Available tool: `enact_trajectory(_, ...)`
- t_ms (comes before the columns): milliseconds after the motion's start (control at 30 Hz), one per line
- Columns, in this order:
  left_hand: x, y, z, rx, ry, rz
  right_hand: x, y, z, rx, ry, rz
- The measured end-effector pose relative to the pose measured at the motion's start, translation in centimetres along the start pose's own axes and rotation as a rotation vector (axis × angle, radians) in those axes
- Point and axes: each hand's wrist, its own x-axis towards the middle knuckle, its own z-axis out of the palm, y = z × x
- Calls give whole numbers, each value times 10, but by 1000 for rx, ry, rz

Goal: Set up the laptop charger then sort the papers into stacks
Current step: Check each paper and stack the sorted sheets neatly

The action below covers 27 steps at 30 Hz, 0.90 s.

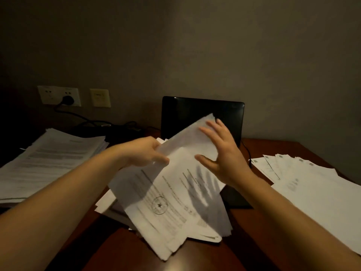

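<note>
A thick bundle of printed papers is lifted and tilted over the desk's middle. My left hand pinches its upper left edge. My right hand lies with spread, straight fingers against the bundle's upper right part. Behind the bundle stands an open black laptop with a dark screen; its keyboard is mostly hidden. The charger plug sits in the wall socket, and its black cable runs along the desk toward the laptop.
A tall paper stack lies at the left. Fanned and stacked sheets cover the right side. More loose papers lie under the held bundle. A beige wall plate is beside the socket. Brown desk shows in front.
</note>
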Motion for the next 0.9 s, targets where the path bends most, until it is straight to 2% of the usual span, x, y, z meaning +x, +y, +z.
enact_trajectory(67, -2, 16, -5, 145, -22, 46, 14, -11, -10, -225, -128, -180)
enact_trajectory(100, -4, 23, -6, 210, -32, 80, 20, -17, -15, -317, -208, -206)
enact_trajectory(167, -6, 35, -5, 292, -53, 158, 30, -26, -22, -412, -374, -148)
enact_trajectory(233, -8, 41, -1, 318, -22, 211, 35, -28, -27, -380, -530, -19)
enact_trajectory(300, -10, 41, 2, 362, 136, 272, 35, -23, -28, -308, -580, 23)
enact_trajectory(433, 2, 18, 5, 341, 639, 462, 30, 6, -31, -59, -465, 122)
enact_trajectory(500, 4, 7, 8, 283, 878, 424, 25, 20, -36, 126, -375, 254)
enact_trajectory(567, 3, 1, 13, 123, 1013, 340, 21, 30, -37, 246, -268, 357)
enact_trajectory(633, -1, 1, 19, -140, 981, 251, 16, 33, -35, 371, -153, 457)
enact_trajectory(700, 3, 0, 26, -514, 833, 107, 12, 32, -31, 546, -42, 563)
enact_trajectory(767, 11, -1, 31, -978, 568, 2, 9, 29, -26, 708, 62, 668)
enact_trajectory(800, 15, -2, 33, -1134, 396, -7, 8, 26, -22, 779, 109, 707)
enact_trajectory(833, 17, -2, 33, -1163, 267, 11, 7, 23, -16, 833, 156, 726)
enact_trajectory(867, 20, -2, 33, -1102, 213, 52, 7, 21, -10, 873, 199, 724)
enact_trajectory(900, 22, -2, 33, -994, 242, 96, 5, 19, -5, 898, 236, 712)
